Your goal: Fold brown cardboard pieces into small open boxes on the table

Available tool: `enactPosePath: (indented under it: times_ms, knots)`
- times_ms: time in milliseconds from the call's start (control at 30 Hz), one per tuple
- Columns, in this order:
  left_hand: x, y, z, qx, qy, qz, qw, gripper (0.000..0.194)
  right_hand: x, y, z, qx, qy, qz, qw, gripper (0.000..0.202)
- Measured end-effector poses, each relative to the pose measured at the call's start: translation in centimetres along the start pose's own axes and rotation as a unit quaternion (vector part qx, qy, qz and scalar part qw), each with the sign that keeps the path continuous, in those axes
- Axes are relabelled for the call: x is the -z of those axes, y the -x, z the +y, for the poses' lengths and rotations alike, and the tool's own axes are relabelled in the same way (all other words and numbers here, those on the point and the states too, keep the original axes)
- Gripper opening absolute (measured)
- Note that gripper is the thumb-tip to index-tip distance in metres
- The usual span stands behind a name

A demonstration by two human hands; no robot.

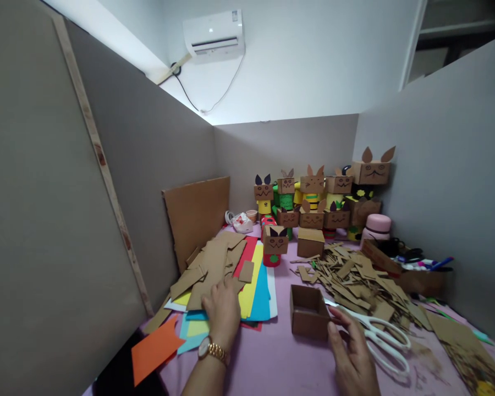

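My left hand (224, 309), with a gold watch on the wrist, rests on the pile of flat cardboard pieces (214, 264), its fingers a little apart. Beneath that pile are coloured paper sheets (254, 291) in red, yellow, blue and white. A small square piece of cardboard (246, 271) lies just beyond my fingers. My right hand (352, 349) has its thumb and fingers closed at the right side of a small open-topped cardboard box (309, 322), which sits on the purple table cover. White-handled scissors (381, 333) lie right beside that hand, their blades partly hidden.
Several cardboard animal figures (312, 186) stand at the back, one cat-like figure (275, 245) nearer. A closed box (311, 242) is beside it. Cardboard scraps (355, 280) heap on the right, by a pen box (421, 281) and a pink jar (377, 226). Orange paper (155, 350) lies front left.
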State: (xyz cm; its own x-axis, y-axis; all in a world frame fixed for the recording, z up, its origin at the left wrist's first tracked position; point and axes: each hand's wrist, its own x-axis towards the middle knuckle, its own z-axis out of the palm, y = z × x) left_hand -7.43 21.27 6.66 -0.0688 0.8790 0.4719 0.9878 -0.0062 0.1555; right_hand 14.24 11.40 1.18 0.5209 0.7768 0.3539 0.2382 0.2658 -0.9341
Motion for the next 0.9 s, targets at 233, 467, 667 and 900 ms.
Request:
enactPosePath:
  times_ms: [233,467,667,900]
  knots:
    - [1.0,-0.4,-0.2,0.033,-0.047,0.023,0.998,0.035,0.1,-0.3,0.8,-0.005,-0.006,0.005,1.0,0.044]
    - [0.3,0.4,1.0,0.015,-0.024,0.009,1.0,0.037,0.2,-0.2,0.8,0.001,0.001,0.02,1.0,0.045]
    - [-0.2,0.8,1.3,0.011,0.003,0.009,1.0,0.04,0.5,-0.2,0.9,0.007,0.011,0.03,0.999,0.047]
    - [-0.1,-0.2,-0.5,0.061,-0.011,0.041,0.997,0.04,0.6,-0.2,1.8,0.009,0.006,0.028,1.0,0.046]
